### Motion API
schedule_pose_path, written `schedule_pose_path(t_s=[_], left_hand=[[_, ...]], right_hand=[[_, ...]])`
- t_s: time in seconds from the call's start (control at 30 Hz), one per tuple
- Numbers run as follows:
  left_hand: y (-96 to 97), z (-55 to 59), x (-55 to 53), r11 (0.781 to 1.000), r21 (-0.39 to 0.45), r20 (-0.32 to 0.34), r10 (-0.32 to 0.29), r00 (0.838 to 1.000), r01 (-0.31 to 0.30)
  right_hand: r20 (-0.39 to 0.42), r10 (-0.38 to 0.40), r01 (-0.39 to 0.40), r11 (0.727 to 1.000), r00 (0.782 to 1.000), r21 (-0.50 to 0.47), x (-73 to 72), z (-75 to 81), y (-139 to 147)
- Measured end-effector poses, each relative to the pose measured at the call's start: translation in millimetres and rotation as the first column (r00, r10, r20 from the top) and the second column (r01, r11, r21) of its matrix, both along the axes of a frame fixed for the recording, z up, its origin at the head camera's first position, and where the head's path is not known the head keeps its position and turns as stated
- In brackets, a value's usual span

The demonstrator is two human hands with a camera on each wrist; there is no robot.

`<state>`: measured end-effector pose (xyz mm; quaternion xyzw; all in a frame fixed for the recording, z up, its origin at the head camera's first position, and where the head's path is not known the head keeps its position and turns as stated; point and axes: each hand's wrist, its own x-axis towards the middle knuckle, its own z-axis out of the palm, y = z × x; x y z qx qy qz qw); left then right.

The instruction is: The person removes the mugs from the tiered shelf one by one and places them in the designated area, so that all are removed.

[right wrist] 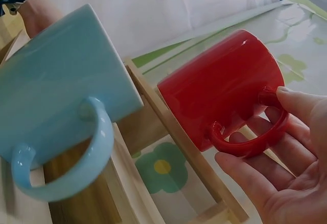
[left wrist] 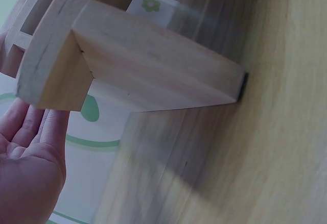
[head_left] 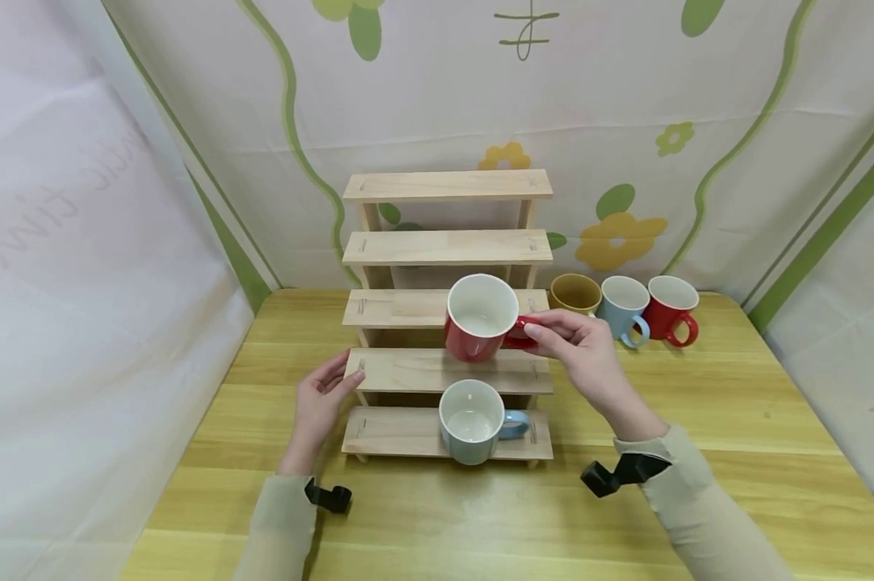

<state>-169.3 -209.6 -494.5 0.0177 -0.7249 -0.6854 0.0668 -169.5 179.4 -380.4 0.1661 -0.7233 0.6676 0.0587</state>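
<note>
In the head view my right hand (head_left: 589,355) holds a red mug (head_left: 473,343) by its handle, thumb and fingers pinching it. The mug, white inside, is upright over the second step from the bottom of a wooden stepped rack (head_left: 400,371); whether its base touches the step I cannot tell. A light blue mug (head_left: 469,444) stands on the lowest step, handle to the right. My left hand (head_left: 316,403) grips the left end of the second step, thumb on top. The left wrist view shows its fingers (left wrist: 53,127) against the rack's edge, the thumb hidden.
At the back right of the wooden table (head_left: 742,420), beside the rack, stand a mustard mug (head_left: 575,294), another light blue mug (head_left: 618,311) and another red mug (head_left: 665,315). A printed white cloth (head_left: 422,97) hangs behind the rack, with more cloth at both sides.
</note>
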Motion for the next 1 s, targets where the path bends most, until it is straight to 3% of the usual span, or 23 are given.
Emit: schedule_pose_path(t_s=[0.2, 0.47, 0.7, 1.0], left_hand=[[-0.6, -1.2, 0.1, 1.000, 0.004, -0.001, -0.001, 1.000, 0.001], [-0.7, -1.3, 0.5, 1.000, 0.011, -0.015, 0.002, 1.000, -0.002], [-0.8, -1.9, -0.3, 1.000, 0.003, -0.010, 0.003, 1.000, -0.003], [-0.1, -0.7, -0.2, 1.000, 0.003, -0.019, 0.010, 1.000, -0.010]], right_hand=[[0.000, -0.039, 0.039, 0.999, 0.999, 0.008, 2.5, 2.0, 10.0], [0.000, -0.044, 0.044, 0.995, 0.999, -0.088, 4.3, 5.3, 20.6], [0.005, -0.111, 0.111, 0.989, 0.994, -0.098, 6.1, 9.8, 33.9], [-0.003, -0.137, 0.133, 0.968, 0.991, -0.211, 6.9, 11.8, 48.5]])
